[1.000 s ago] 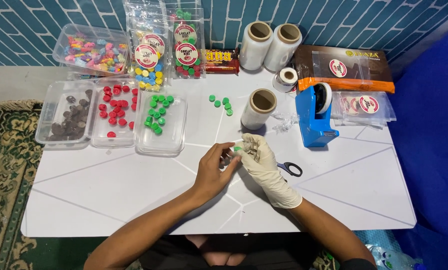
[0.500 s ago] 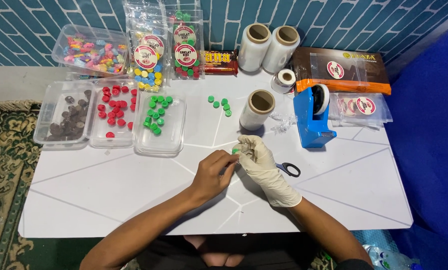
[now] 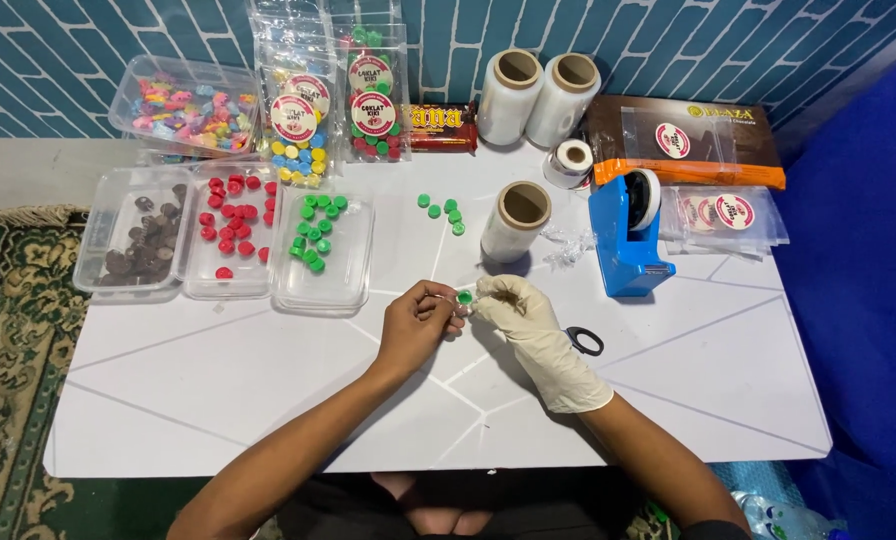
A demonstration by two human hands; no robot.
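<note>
Left hand point(image 3: 415, 325) is bare, forearm unsleeved. Right hand point(image 3: 533, 325) wears a cream latex glove, cuff wrinkled and ending past the wrist; forearm beyond, toward 5 o'clock, is unsleeved.

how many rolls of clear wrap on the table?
3. Two rolls stand side by side at the back by the wall; the third stands mid-table, left of the blue tape dispenser. The small roll looks like tape, not counted.
</note>
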